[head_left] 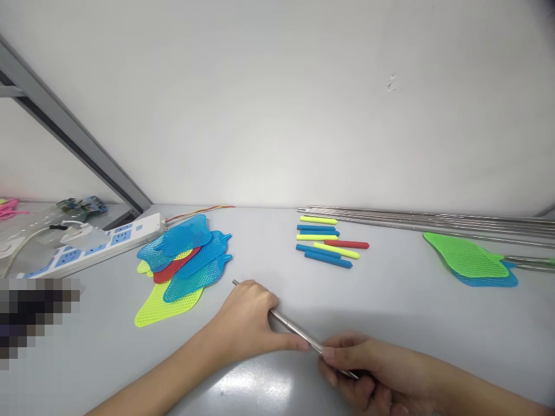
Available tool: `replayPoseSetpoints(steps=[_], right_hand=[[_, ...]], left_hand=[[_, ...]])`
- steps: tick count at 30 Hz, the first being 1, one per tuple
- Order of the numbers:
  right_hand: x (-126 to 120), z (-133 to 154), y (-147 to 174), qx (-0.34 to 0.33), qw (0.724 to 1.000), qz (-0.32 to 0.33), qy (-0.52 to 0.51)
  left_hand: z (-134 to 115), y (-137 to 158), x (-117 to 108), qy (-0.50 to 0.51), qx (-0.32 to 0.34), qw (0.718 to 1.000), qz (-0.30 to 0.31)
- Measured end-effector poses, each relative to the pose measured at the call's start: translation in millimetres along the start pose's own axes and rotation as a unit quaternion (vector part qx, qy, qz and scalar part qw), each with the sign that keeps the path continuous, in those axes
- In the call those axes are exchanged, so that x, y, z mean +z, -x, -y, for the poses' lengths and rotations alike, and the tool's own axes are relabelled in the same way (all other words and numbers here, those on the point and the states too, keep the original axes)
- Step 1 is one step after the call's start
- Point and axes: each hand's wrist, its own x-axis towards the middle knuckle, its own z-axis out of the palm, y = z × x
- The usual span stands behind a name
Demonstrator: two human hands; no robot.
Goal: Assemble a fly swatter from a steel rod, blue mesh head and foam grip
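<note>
**Bare R hand, lower right of frame, pinching slim silver metal rod btwn thumb & fingers**

Far left: long white plastic power strip w/ blue socket panels. Next, mid-left: overlapping pile of perforated plastic leaf-shaped paddles, w/ blue paddles mostly on top, red paddle partly covered, yellow paddle at pile's lower edge. Lower ctr: bare L hand, fingers closed over rod's upper-left part, tip poking out past knuckles, thumb stretched alongside. Rod = lower ctr, slanting down to right, L hand to R hand; lower end shows below R thumb. Mid-frame, right of ctr: short plastic sticks w/ tapered ends, 4 blue, 3 yellow, 1 red, loosely grouped. Running to right edge: bundle of long thin silver metal rods. Below those: green perforated leaf-shaped plastic paddle partly over a blue one. All on smooth grey tabletop.
</note>
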Motion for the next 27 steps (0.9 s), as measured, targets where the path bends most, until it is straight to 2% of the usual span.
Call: replayPoseSetpoints(steps=[13, 27], right_hand=[[-2.7, 2.1, 0.3, 0.014, 1.0, 0.019, 0.0], [-1.2, 1.4, 0.7, 0.016, 1.0, -0.003, 0.018]], left_hand=[[-6.4, 0.7, 12.0, 0.008, -0.048, 0.998, -0.032], [-12.7, 4.4, 14.9, 0.009, -0.016, 1.0, -0.012]])
